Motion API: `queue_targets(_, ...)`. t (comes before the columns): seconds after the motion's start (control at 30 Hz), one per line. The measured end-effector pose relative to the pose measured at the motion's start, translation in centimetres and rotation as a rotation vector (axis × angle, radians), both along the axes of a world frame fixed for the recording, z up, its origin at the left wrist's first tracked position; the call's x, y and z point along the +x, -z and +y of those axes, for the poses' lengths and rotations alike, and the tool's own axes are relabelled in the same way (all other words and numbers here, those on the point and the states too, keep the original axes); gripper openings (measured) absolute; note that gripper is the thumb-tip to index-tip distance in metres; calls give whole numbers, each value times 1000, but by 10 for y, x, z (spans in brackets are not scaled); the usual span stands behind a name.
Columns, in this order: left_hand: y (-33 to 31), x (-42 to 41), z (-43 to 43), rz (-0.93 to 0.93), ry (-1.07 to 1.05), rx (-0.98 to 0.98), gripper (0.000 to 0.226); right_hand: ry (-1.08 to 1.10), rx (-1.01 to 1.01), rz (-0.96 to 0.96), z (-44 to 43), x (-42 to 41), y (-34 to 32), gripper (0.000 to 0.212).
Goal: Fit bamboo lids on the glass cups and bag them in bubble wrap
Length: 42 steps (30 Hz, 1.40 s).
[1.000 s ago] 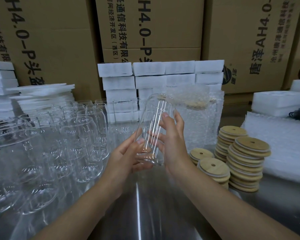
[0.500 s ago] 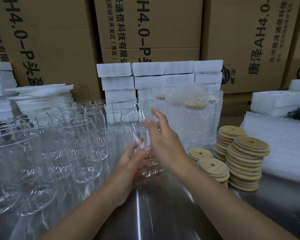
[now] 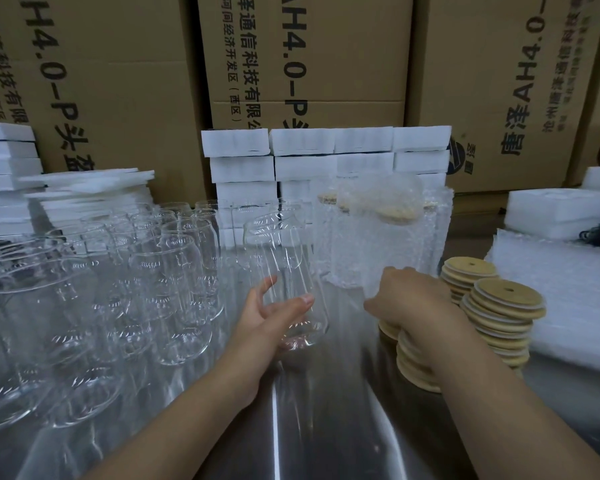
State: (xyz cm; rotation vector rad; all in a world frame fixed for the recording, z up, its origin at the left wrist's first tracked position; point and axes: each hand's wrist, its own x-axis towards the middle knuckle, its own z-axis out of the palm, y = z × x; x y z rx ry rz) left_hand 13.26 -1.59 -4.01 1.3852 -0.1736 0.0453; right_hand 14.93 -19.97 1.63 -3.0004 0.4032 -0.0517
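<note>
My left hand (image 3: 271, 317) grips a clear glass cup (image 3: 284, 268) near its base, upright and slightly tilted, above the steel table. My right hand (image 3: 409, 299) is over the nearest stack of bamboo lids (image 3: 413, 362), its fingers curled down onto the top lid. Two taller stacks of bamboo lids (image 3: 503, 306) stand just right of that hand. Bubble-wrapped cups with lids (image 3: 381, 233) stand behind the two hands.
Many bare glass cups (image 3: 94, 289) crowd the table's left half. White foam blocks (image 3: 326, 154) are stacked at the back, more foam sheets (image 3: 84, 188) at the left. Bubble wrap bags (image 3: 561, 292) lie at the right. Cardboard boxes (image 3: 305, 57) form the back wall.
My right hand let go of the cup and moved right and down onto the lid stack. My left hand alone now holds the cup, which has turned from tilted to nearly upright.
</note>
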Motion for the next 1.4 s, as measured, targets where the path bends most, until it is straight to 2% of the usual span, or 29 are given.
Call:
queue_targets(0.23,-1,-2,0,-35,7,65,98,-22,-67,109,0,-2,3,36)
queue_targets(0.43,0,0,1,-28,-51,75,96,-58,-75,34,5,-3,8,42)
queue_targets(0.5,2,2,3,-38,-82,114,92,-60,-33,-51,8,-1,8,51)
queue_targets(0.6,6,7,6,-63,-105,173,85,-90,221,-364,13,2,4,66)
queue_targets(0.7,9,10,7,-74,-111,185,86,-208,605,-736,20,1,-2,65)
queue_targets(0.83,12,12,7,-63,-92,215,86,-352,959,-958,30,-7,-7,56)
queue_targets(1.03,11,11,7,-62,-56,266,87,-372,1325,-1004,36,-8,-10,36)
queue_targets(1.17,8,7,5,-83,-2,304,93,-483,1432,-907,38,-10,-9,23)
queue_targets(1.27,8,5,3,-108,26,325,87,-562,1467,-843,40,-10,-9,13)
queue_targets(1.4,8,4,3,-115,41,344,80,-631,1486,-763,42,-10,-6,12)
